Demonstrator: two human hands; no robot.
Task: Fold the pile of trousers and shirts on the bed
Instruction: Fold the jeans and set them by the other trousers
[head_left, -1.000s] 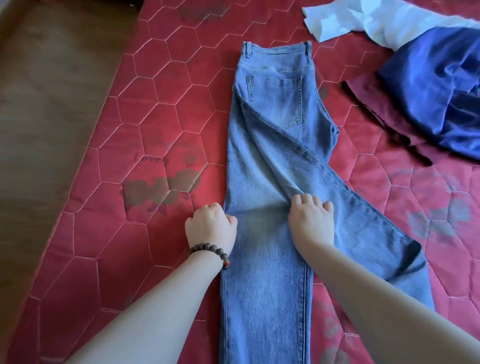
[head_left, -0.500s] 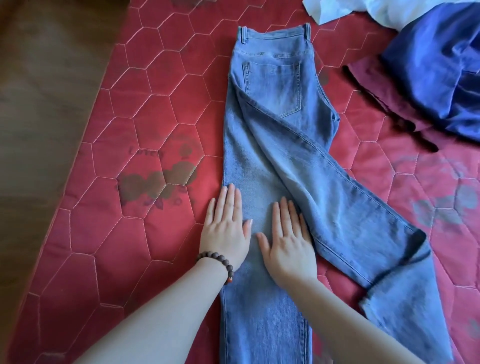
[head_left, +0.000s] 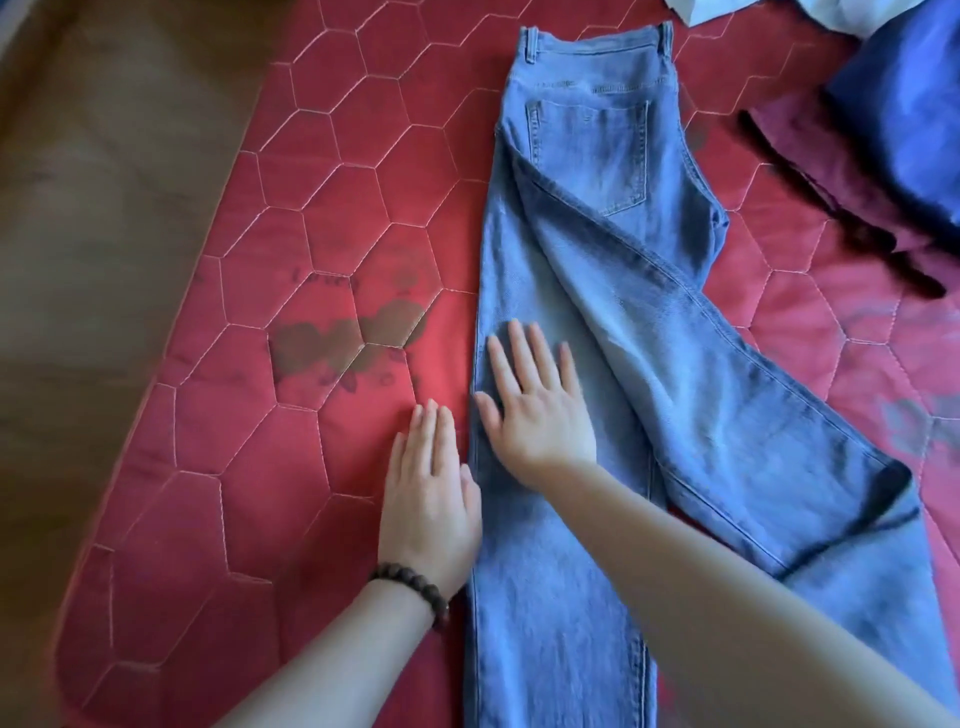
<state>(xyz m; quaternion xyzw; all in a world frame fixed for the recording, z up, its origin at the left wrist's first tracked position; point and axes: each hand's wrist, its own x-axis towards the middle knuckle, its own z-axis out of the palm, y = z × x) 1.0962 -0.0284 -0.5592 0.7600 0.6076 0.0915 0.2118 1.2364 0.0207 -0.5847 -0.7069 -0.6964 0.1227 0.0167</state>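
The left hand (head_left: 428, 499) lies flat on the bed (head_left: 311, 218), fingers straight, its thumb edge just touching the side seam of the jeans (head_left: 597, 291), likely to square that edge. The right hand (head_left: 535, 405) presses flat on the lower leg, fingers spread, gripping nothing, seemingly smoothing the denim before a fold. The jeans lie lengthwise, waistband far, hems near; the upper leg slants off to the right. Beyond, at the right edge, the unfolded pile (head_left: 893, 135) waits.

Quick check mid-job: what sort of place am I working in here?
Most likely a bedroom: jeans spread on a red quilted mattress, more clothes piled far right, wooden floor beside.
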